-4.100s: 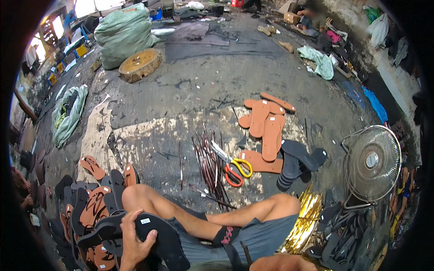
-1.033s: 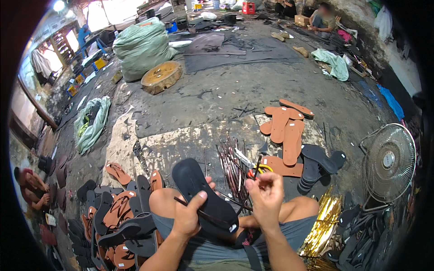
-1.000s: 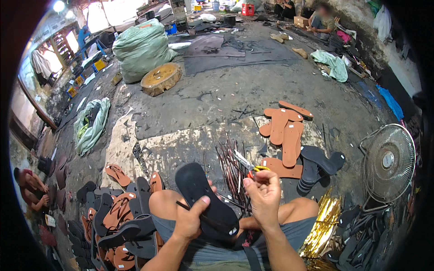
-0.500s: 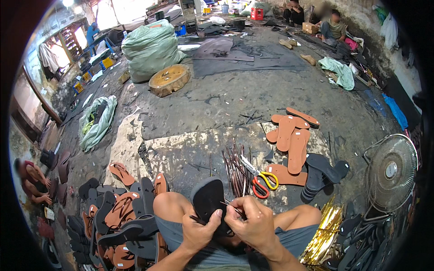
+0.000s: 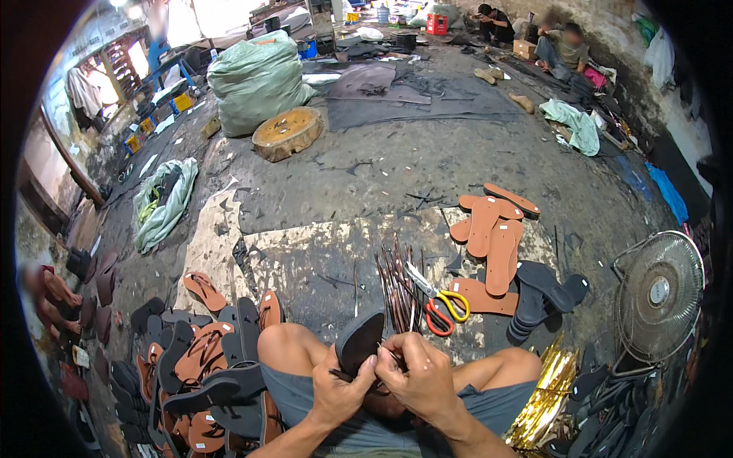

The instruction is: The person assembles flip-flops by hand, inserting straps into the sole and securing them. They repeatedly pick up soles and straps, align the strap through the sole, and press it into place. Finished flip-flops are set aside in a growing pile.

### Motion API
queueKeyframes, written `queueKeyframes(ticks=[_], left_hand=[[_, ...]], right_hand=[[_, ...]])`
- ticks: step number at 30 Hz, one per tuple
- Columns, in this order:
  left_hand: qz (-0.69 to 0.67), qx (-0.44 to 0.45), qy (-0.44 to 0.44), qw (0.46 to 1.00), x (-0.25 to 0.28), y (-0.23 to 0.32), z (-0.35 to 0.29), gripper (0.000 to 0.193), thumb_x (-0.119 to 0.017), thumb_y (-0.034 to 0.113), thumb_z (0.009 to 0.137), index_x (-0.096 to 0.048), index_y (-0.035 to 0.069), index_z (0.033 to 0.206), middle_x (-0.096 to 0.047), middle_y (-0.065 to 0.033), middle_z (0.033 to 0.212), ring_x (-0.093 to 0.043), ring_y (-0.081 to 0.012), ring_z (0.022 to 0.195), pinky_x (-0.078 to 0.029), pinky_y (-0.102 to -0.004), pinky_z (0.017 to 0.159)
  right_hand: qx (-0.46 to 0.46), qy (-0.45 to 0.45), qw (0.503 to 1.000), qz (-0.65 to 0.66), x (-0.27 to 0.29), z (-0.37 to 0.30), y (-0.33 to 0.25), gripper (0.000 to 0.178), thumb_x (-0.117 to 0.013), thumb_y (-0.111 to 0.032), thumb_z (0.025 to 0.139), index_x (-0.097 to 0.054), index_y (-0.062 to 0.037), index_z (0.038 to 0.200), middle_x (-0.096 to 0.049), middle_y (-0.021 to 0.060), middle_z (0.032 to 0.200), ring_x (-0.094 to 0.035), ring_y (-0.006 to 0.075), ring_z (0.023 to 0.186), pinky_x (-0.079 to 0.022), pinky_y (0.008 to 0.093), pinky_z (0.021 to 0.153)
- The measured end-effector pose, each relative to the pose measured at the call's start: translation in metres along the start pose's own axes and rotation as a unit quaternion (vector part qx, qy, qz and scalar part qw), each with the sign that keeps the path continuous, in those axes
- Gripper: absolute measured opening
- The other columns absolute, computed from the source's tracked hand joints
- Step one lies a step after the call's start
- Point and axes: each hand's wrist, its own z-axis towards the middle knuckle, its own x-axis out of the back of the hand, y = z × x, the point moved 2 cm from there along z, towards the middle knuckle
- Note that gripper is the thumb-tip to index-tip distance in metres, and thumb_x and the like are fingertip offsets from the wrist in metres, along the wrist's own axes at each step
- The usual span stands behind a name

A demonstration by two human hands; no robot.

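My left hand grips a black sandal sole above my lap, its thumb pressed along the near side. The sole is tilted, and its lower end is hidden by my hands. Fingers of my right hand are pinched together at the sole's right edge; a thin, pale tip shows there, but what they hold is too small to make out. Just beyond my hands lie a bundle of thin brown strips and scissors with red and yellow handles, blades parted.
Brown and black sandals are heaped on my left. Brown soles and black soles lie ahead right. Gold strips sit beside my right knee, near a standing fan. Farther off are a wooden block and a big sack.
The sole has been lowered and tipped, so less of its broad face shows. My right hand has shifted slightly left and down, closer to my left thumb.
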Motion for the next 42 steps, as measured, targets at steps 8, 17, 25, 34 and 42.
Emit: queueKeyframes(ticks=[8,17,25,34,42], left_hand=[[-0.007,0.013,0.014,1.000,0.001,0.004,0.003,0.027,-0.077,0.010,0.096,-0.067,-0.002,0.118,-0.078,-0.0066,0.098,-0.071,-0.0085,0.085,-0.059,-0.0272,0.074],[0.013,0.015,0.010,1.000,-0.002,0.005,-0.002,0.037,-0.076,0.008,0.096,-0.062,-0.002,0.129,-0.078,-0.0112,0.102,-0.073,-0.0113,0.088,-0.060,-0.0286,0.076],[0.099,-0.034,0.024,0.994,-0.002,-0.003,-0.004,0.039,-0.075,0.004,0.094,-0.061,-0.001,0.131,-0.077,-0.0133,0.105,-0.073,-0.0150,0.092,-0.059,-0.0311,0.080],[-0.040,0.036,0.066,0.996,-0.008,-0.009,-0.001,0.024,-0.075,0.004,0.096,-0.064,-0.004,0.115,-0.071,-0.0063,0.101,-0.066,-0.0119,0.089,-0.055,-0.0268,0.077],[-0.035,0.049,0.008,0.998,-0.003,-0.016,0.001,0.029,-0.073,0.010,0.098,-0.062,-0.005,0.121,-0.072,-0.0111,0.101,-0.068,-0.0169,0.091,-0.057,-0.0305,0.080]], right_hand=[[0.060,0.025,0.998,-0.021,-0.005,0.004,0.007,0.018,-0.078,-0.003,0.083,-0.064,-0.0002,0.094,-0.069,0.0133,0.083,-0.069,0.0291,0.069,-0.055,0.0392,0.060],[0.032,0.005,0.999,0.012,-0.003,0.005,0.009,0.018,-0.079,-0.003,0.082,-0.064,-0.0001,0.093,-0.067,0.0135,0.084,-0.068,0.0277,0.067,-0.054,0.0382,0.059],[0.035,0.000,0.999,-0.009,-0.007,-0.002,0.009,0.014,-0.077,-0.006,0.085,-0.067,-0.0002,0.094,-0.068,0.0128,0.087,-0.069,0.0319,0.076,-0.057,0.0419,0.068],[-0.008,-0.001,1.000,-0.001,-0.015,-0.007,0.017,0.015,-0.073,-0.011,0.095,-0.065,-0.0004,0.101,-0.072,0.0151,0.094,-0.072,0.0338,0.085,-0.059,0.0422,0.074],[0.037,0.019,0.999,0.000,-0.003,-0.007,0.015,0.016,-0.078,-0.009,0.091,-0.070,-0.0007,0.103,-0.073,0.0135,0.095,-0.073,0.0292,0.081,-0.058,0.0374,0.071]])
